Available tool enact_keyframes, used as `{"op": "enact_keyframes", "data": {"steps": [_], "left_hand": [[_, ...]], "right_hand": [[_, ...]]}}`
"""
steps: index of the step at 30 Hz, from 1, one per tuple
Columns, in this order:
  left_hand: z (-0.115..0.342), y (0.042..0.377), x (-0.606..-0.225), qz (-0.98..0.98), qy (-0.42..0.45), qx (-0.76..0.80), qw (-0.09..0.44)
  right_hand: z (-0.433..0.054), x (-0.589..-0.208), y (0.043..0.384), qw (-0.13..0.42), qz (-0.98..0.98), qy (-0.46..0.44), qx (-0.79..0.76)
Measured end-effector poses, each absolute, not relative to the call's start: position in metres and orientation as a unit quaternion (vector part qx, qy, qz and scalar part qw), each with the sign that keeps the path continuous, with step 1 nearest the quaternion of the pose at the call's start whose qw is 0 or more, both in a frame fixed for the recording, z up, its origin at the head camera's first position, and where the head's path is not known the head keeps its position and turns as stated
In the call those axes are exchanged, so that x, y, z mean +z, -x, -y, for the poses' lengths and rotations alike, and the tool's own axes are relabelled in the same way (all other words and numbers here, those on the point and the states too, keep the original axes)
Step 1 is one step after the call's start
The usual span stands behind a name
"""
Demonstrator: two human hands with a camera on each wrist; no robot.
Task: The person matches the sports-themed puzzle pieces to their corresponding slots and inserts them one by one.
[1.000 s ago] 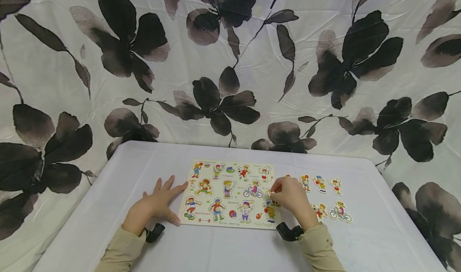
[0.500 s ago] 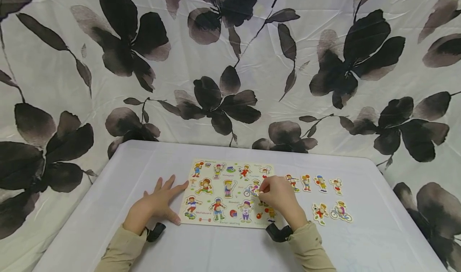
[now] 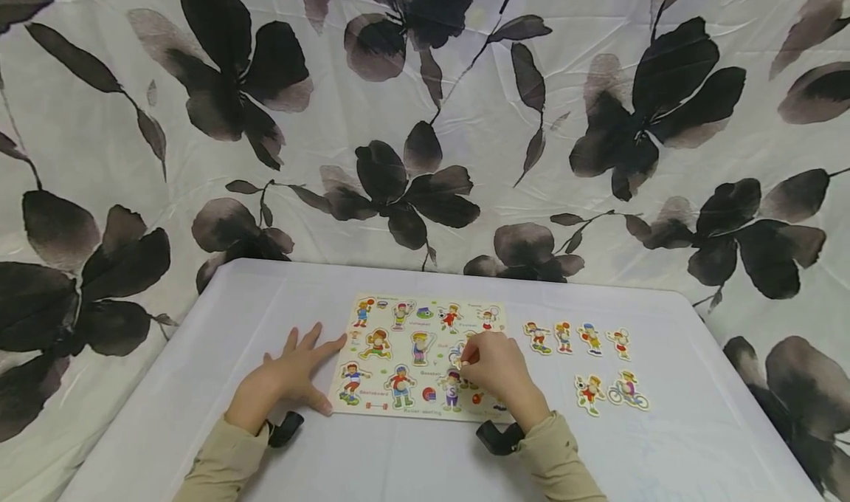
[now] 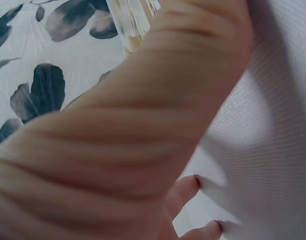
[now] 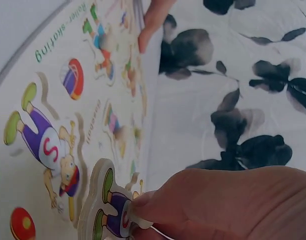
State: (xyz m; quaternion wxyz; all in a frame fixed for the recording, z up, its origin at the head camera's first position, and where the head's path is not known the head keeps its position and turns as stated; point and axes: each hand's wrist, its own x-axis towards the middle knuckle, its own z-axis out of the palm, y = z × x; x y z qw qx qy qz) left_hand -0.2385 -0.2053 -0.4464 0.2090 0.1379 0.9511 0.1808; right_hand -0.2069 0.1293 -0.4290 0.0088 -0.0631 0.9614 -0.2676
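My right hand (image 3: 499,365) pinches a puzzle piece (image 5: 113,217) between thumb and fingertips. It is a cut-out baseball player in purple overalls with an S on the chest. The piece stands tilted close over the puzzle board (image 3: 458,306), beside the board's matching printed baseball player (image 5: 45,145). In the head view my fingers hide much of the piece and part of the board's right half. With fingers spread, my left hand (image 3: 288,373) lies on the table, its thumb and index fingertip right at the board's left edge. Several pieces, such as the runner (image 3: 376,344), sit on the board.
Right of the board, several loose pieces lie in two rows, among them a cyclist (image 3: 628,391), a football player (image 3: 589,395) and a skateboarder (image 3: 537,338). The white-covered table (image 3: 372,458) ends at a floral cloth (image 3: 505,133) behind it.
My right hand has moved left over the board with the piece, from the right edge to near the printed baseball player, uncovering the loose skateboarder. The left hand has stayed in place.
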Motion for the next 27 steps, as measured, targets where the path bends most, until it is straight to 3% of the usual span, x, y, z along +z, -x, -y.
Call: {"op": "enact_keyframes", "data": {"steps": [27], "left_hand": [[0.209,0.239,-0.449,-0.951,-0.138,0.178,0.210]], "right_hand": [[-0.108,-0.450,0.201,0.026,-0.964,0.112,-0.240]]}}
